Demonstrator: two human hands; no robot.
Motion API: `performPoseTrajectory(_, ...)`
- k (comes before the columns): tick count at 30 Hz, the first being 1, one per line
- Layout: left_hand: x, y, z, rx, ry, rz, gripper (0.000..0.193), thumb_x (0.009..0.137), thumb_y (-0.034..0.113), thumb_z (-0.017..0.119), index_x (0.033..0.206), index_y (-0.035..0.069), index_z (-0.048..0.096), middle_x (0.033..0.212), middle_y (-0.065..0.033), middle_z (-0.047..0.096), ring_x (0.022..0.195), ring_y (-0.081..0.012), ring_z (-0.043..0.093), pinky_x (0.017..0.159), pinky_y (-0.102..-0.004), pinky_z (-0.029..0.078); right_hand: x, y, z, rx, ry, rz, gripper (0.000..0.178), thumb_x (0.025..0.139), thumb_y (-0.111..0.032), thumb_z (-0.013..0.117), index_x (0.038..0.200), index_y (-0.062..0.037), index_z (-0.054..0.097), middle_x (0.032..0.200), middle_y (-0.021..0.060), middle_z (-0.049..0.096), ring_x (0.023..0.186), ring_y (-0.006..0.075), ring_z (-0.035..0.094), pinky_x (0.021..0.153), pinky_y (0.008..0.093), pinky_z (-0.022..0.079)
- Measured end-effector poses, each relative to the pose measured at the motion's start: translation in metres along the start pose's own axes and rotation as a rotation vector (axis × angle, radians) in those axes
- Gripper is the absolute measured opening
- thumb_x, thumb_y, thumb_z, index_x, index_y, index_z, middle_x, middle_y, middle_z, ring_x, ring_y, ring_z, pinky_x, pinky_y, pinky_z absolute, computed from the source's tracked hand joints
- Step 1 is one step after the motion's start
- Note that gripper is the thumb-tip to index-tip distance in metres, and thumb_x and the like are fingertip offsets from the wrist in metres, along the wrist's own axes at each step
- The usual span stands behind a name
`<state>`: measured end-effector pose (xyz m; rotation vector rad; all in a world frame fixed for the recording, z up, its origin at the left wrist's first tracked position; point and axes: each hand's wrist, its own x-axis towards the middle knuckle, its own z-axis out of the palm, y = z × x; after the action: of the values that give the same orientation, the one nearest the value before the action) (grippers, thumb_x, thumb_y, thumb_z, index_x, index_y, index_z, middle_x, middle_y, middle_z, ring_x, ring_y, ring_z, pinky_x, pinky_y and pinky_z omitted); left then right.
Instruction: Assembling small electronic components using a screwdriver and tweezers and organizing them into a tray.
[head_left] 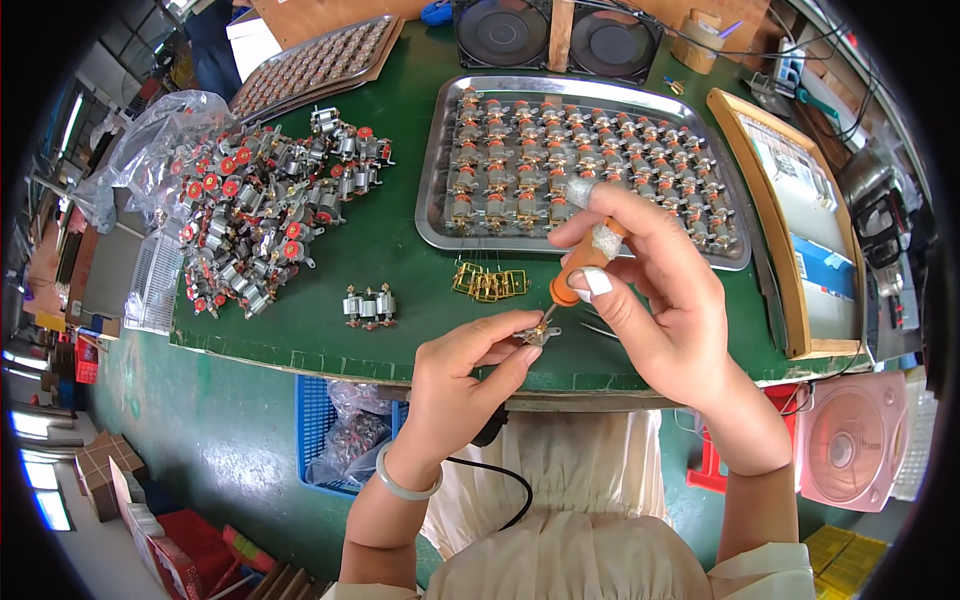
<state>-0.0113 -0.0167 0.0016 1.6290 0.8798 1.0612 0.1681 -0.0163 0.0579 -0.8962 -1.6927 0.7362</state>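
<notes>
My left hand (465, 375) pinches a small metal component (540, 334) between thumb and fingers above the front of the green table. In my right hand (665, 300) is a screwdriver with an orange handle (572, 283), held tilted, its thin tip down at the component. White tape wraps some of my right fingers. Just behind my left hand lie several brass-coloured frames (490, 283) with thin wires. A few silver components (369, 305) stand in a small group to the left.
A metal tray (432, 205) of components in rows lies behind my hands. To the left is a large heap of loose components (245, 225) beside a plastic bag (160, 140). A wooden-framed panel (790, 310) lies at right, two black fans (505, 35) stand at the back, and a blue crate (315, 430) sits below.
</notes>
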Motion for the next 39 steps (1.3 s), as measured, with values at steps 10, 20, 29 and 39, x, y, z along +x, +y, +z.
performPoseTrajectory(10,0.0,0.003,0.005,0.116,0.045,0.063,0.026,0.074,-0.003,0.062,0.1,-0.001,0.06,0.087,-0.0114,0.064,0.074,-0.0154,0.063,0.068,-0.0254,0.053,0.009,-0.002,0.005,-0.033,0.13,0.222,0.036,0.079,0.001,0.061,0.11,0.0013,0.044,0.088,0.0073,0.052,0.08,0.0107,0.055,0.065,0.0211,0.052)
performPoseTrajectory(20,0.004,0.007,0.007,0.185,0.059,0.081,0.023,0.074,-0.003,0.062,0.097,-0.002,0.06,0.086,-0.0116,0.064,0.072,-0.0155,0.062,0.068,-0.0263,0.053,0.007,-0.01,0.009,-0.245,0.134,0.074,0.032,0.076,0.0,0.065,0.103,0.0001,0.047,0.086,0.0032,0.05,0.078,0.0082,0.053,0.06,0.0199,0.05)
performPoseTrajectory(29,0.004,0.005,0.009,0.133,0.072,0.069,0.024,0.074,-0.002,0.062,0.098,-0.001,0.06,0.085,-0.0114,0.064,0.072,-0.0156,0.062,0.068,-0.0263,0.053,0.013,-0.008,0.011,-0.097,0.153,0.276,0.03,0.078,-0.002,0.064,0.103,0.0,0.046,0.084,0.0032,0.05,0.077,0.0085,0.053,0.061,0.0204,0.051)
performPoseTrajectory(39,0.003,0.001,0.008,0.062,0.079,0.038,0.025,0.074,-0.002,0.062,0.099,-0.001,0.06,0.083,-0.012,0.063,0.07,-0.0148,0.062,0.067,-0.0258,0.053,0.015,-0.007,0.008,-0.15,0.116,0.226,0.031,0.079,-0.003,0.063,0.104,0.0006,0.045,0.082,0.0027,0.051,0.078,0.0089,0.054,0.064,0.0213,0.052)
